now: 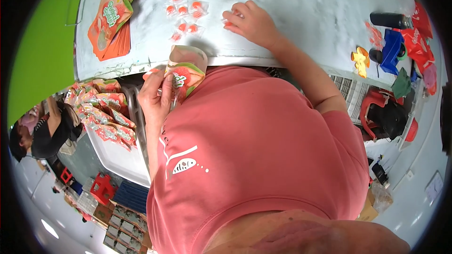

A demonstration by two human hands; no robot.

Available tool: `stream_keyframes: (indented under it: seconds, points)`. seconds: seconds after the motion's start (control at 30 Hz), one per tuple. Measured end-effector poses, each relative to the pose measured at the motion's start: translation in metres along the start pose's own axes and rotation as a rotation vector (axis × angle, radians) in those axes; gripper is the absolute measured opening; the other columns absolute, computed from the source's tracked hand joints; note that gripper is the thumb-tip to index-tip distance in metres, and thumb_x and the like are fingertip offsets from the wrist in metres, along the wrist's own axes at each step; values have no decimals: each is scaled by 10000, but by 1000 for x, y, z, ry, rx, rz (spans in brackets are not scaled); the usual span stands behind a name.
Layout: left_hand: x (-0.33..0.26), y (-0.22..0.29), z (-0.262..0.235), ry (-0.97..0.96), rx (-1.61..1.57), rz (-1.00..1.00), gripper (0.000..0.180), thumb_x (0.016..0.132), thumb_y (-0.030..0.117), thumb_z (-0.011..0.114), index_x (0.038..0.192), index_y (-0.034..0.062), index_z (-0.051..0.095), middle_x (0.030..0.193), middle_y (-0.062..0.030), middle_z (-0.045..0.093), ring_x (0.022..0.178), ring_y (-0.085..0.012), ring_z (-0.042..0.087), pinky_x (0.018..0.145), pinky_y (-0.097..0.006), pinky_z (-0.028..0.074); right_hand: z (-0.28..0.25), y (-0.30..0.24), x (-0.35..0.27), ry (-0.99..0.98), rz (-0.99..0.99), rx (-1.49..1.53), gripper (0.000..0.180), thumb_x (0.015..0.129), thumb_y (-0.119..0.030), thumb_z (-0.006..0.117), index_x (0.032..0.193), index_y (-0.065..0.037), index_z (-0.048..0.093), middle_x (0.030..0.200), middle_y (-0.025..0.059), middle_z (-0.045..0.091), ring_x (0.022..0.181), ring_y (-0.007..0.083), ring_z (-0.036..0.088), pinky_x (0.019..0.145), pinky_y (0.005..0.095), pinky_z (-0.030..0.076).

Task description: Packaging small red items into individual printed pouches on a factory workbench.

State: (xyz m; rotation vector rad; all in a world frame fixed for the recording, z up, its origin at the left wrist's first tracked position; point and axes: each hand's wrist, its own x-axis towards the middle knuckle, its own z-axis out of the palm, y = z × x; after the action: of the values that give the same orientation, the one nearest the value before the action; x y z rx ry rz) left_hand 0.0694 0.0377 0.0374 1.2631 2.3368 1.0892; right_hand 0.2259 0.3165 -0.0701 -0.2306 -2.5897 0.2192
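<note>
My left hand (157, 91) is closed on a printed pouch (188, 73) at the table's front edge. The pouch is red, green and tan, and its mouth gapes toward the table. On the table, my right hand (254, 24) has its fingers curled round small clear-wrapped red candies (229, 22); how many is hidden by the fingers. To its left lie several more wrapped red candies (182, 9) in a loose cluster. A stack of flat printed pouches (110, 16) rests at the table's far left.
A white tray (117, 157) with several filled pouches (106, 108) stands left of my body. On the table's right are a black bottle (391, 19), a blue holder (391, 51) and a yellow object (360, 61). Another person (47, 134) is at the far left.
</note>
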Motion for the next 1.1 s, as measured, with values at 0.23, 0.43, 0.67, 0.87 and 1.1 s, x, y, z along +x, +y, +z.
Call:
stream_keyframes:
  seconds: [0.23, 0.43, 0.67, 0.87, 1.1]
  points:
    - [-2, 2, 2, 39, -34, 140, 184, 852, 38, 710, 1031, -3, 702, 941, -112, 645, 825, -216, 620, 717, -300, 493, 15, 24, 4, 183, 69, 204, 219, 804, -193, 762, 1007, -158, 690, 828, -9, 622, 653, 128, 572, 535, 249, 468]
    - [3, 5, -2, 27, 50, 146, 208, 818, 15, 726, 1026, 22, 726, 891, -76, 579, 829, -206, 578, 721, -291, 477, -11, 21, 9, 102, 853, 1009, 205, 864, -141, 739, 1046, -54, 699, 844, -8, 650, 623, 54, 575, 524, 223, 463]
    - [20, 13, 8, 41, -3, 126, 211, 814, 22, 732, 1024, 21, 725, 888, -76, 581, 823, -206, 581, 702, -295, 483, -68, -25, 61, 200, 1105, 1497, 249, 879, -95, 706, 1113, -22, 662, 985, 32, 656, 720, 60, 577, 648, 227, 492]
    - [50, 25, 24, 72, 24, 255, 217, 824, 30, 728, 1040, 15, 720, 871, -72, 599, 781, -199, 589, 660, -295, 491, -78, -38, 83, 42, 575, 1548, 260, 885, -94, 699, 1118, 9, 645, 979, 40, 664, 764, 65, 608, 633, 243, 502]
    - [71, 29, 42, 104, 66, 280, 223, 831, 28, 723, 1054, 28, 721, 855, -82, 586, 764, -200, 586, 660, -303, 483, -62, -24, 77, -9, 200, 700, 232, 872, -153, 708, 1073, -41, 677, 932, 44, 609, 789, 143, 610, 685, 277, 484]
